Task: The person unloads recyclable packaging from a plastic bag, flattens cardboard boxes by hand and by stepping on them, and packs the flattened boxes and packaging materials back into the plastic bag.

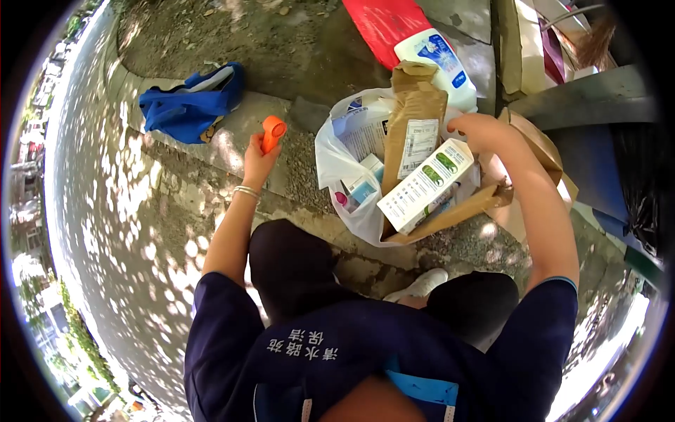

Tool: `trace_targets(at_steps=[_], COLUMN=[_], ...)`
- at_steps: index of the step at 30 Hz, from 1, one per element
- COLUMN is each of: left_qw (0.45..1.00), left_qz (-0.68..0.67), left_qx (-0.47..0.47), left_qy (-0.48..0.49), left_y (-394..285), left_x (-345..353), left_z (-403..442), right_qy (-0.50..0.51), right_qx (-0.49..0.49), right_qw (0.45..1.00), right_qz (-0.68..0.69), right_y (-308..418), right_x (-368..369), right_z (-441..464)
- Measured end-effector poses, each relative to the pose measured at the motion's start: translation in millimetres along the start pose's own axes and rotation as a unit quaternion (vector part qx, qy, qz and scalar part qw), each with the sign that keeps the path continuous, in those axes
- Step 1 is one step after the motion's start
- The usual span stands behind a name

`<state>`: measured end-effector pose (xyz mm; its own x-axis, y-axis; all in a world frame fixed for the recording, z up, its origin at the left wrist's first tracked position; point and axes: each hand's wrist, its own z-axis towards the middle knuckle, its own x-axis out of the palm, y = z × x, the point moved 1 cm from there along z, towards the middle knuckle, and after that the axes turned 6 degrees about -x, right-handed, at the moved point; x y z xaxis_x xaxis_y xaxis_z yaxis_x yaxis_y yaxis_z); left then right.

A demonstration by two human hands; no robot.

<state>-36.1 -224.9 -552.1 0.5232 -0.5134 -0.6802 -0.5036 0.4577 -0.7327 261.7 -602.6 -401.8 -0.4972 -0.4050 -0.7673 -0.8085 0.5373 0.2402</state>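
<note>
My left hand [260, 163] is closed around a small orange object [273, 132] with a round end, held up left of the white plastic bag [329, 151]. Inside the bag lie a flattened brown cardboard box [416, 105] with a label, a white carton [429, 184] with green pictures, and a small blue and white box [364, 188]. My right hand [478, 132] is at the bag's right upper edge, its fingers bent; whether they grip anything is hidden. Just beyond the bag lies a white bottle [439, 65] with a blue label.
A blue cloth bag [190, 105] lies on the paving at the upper left. A red bag [383, 24] is at the top. Brown paper packaging [538, 151], a grey metal edge [583, 98] and a black plastic bag [641, 190] are at the right.
</note>
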Motion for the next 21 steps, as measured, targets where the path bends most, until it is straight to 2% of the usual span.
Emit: trace_targets(at_steps=[2, 4, 5, 7, 8, 10, 12, 13, 14, 16, 17, 20, 21], left_qw=[1.0, 0.999, 0.999, 0.992, 0.993, 0.981, 0.976, 0.975, 0.973, 0.971, 0.973, 0.982, 0.979], left_qz=[-0.01, -0.013, -0.02, 0.122, 0.116, 0.188, 0.199, 0.213, 0.226, 0.233, 0.23, 0.186, 0.193], left_qx=[0.002, -0.033, -0.033, -0.02, -0.019, -0.034, -0.054, -0.045, -0.035, -0.034, -0.02, 0.016, 0.06], left_qy=[-0.015, -0.016, -0.011, -0.012, -0.006, 0.04, 0.065, 0.051, 0.039, 0.039, 0.032, 0.016, -0.003], left_y=[22.0, 29.3, 31.3, 47.1, 54.2, 60.8, 64.7, 63.4, 61.3, 56.6, 57.9, 58.9, 60.0], left_x=[15.7, 29.7, 35.6, 48.4, 52.7, 59.0, 64.0, 64.1, 63.3, 62.3, 58.9, 47.7, 44.7], left_z=[5.3, 5.9, 6.6, 13.6, 17.8, 20.2, 22.9, 22.5, 20.1, 15.9, 17.4, 29.0, 36.2], right_qy=[-0.005, -0.033, -0.009, -0.03, -0.052, -0.044, -0.043, -0.104, -0.097, -0.082, -0.017, -0.009, -0.014], right_qx=[0.011, -0.032, -0.015, -0.018, -0.032, -0.037, -0.018, -0.056, -0.053, -0.106, -0.085, -0.095, -0.087], right_qw=[0.999, 0.997, 0.993, 0.993, 0.993, 0.997, 0.997, 0.989, 0.991, 0.981, 0.982, 0.969, 0.963], right_qz=[0.037, 0.07, 0.119, 0.111, 0.105, 0.06, -0.063, -0.085, -0.081, -0.14, -0.166, -0.226, -0.254], right_y=[-6.7, -4.7, -6.1, 5.5, 8.1, 15.4, 27.3, 39.6, 52.2, 87.6, 100.7, 96.4, 92.1], right_x=[8.2, 13.1, 15.2, 12.9, 13.3, 14.7, 15.5, 16.7, 17.5, 0.3, -5.9, 13.1, 23.5], right_z=[-5.9, -15.4, -19.7, -35.2, -38.7, -38.7, -35.3, -35.0, -36.3, -40.2, -38.0, -27.9, -25.3])
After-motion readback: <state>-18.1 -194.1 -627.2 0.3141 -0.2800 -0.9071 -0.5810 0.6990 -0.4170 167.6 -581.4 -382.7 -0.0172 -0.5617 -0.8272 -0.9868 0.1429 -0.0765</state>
